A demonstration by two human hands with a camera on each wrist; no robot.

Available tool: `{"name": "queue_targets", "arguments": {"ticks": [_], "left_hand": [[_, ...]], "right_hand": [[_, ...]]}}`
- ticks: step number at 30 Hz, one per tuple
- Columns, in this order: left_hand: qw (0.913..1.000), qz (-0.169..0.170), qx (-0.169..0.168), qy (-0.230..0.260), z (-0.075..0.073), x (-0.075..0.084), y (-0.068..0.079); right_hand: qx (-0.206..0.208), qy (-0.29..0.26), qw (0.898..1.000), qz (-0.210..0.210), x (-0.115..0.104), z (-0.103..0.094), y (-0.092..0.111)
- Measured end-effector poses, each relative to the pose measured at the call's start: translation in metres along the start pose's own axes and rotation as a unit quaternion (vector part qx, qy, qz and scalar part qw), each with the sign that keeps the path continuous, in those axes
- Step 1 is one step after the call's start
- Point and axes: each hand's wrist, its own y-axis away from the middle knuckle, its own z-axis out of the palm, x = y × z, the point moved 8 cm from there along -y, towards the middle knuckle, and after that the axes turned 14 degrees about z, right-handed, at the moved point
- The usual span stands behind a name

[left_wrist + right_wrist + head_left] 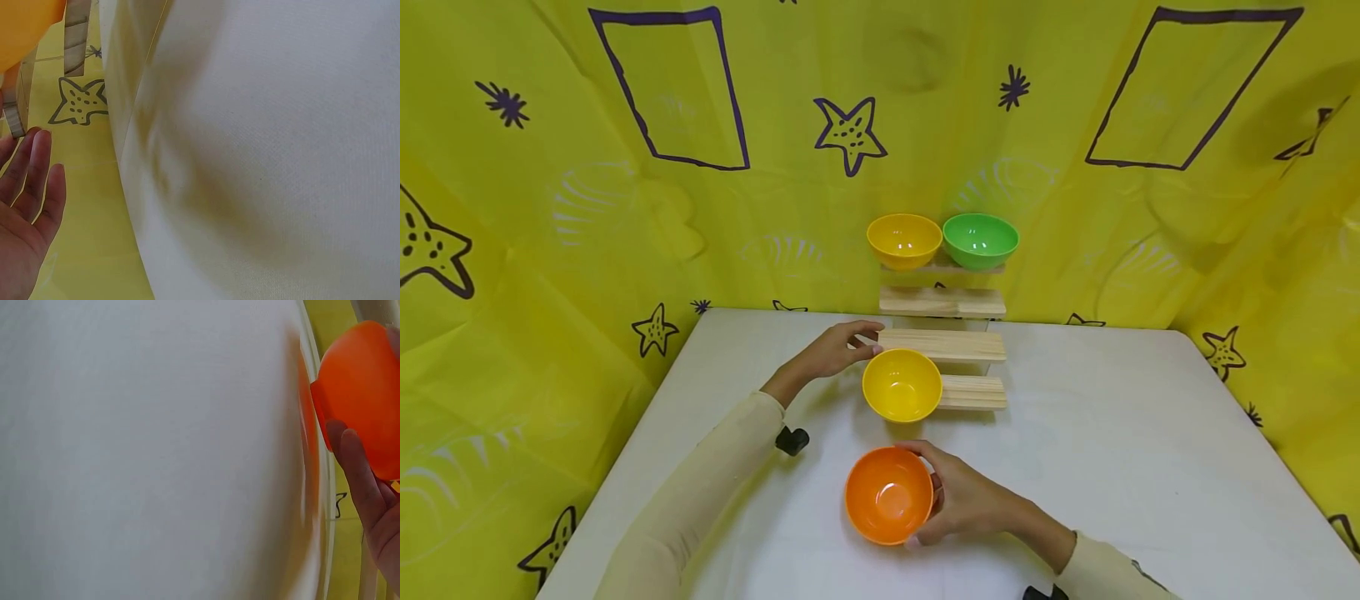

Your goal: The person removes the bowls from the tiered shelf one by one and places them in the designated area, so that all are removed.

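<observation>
Your right hand (962, 500) is curled around the right side of the orange bowl (891, 497), thumb at the near rim and fingers toward the far one; you cannot tell from these views whether the bowl touches the white table (1135, 450) beneath it. Your left hand (835, 350), farther off and to the left of your right, has its fingers loosely extended by the left end of the second-lowest slat (943, 343), no firm hold showing, its thumb close to the yellow bowl (902, 387). That bowl is just right of your left hand, over the left end of the lowest slat (976, 393) and seemingly resting on it. Beyond both hands, the amber bowl (904, 240) and the green bowl (981, 240) sit side by side on the top slat (943, 267). Judging by this layout, most looks done: three bowls appear set on the slats, leaving only the orange one in your grasp off them. You have four bowls, one of each colour, and four wooden slats.
</observation>
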Motion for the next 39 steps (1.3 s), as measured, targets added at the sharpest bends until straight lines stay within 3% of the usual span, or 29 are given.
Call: {"name": "queue_targets", "arguments": {"ticks": [13,39], "left_hand": [[1.0,0.001,-0.004,-0.009,0.001,0.001,0.0],[0.9999,0.009,-0.004,-0.006,0.0,0.005,0.0]], "right_hand": [[-0.003,-0.006,1.0,0.005,-0.01,0.018,-0.016],[0.005,0.017,1.0,-0.002,-0.024,0.034,-0.031]]}}
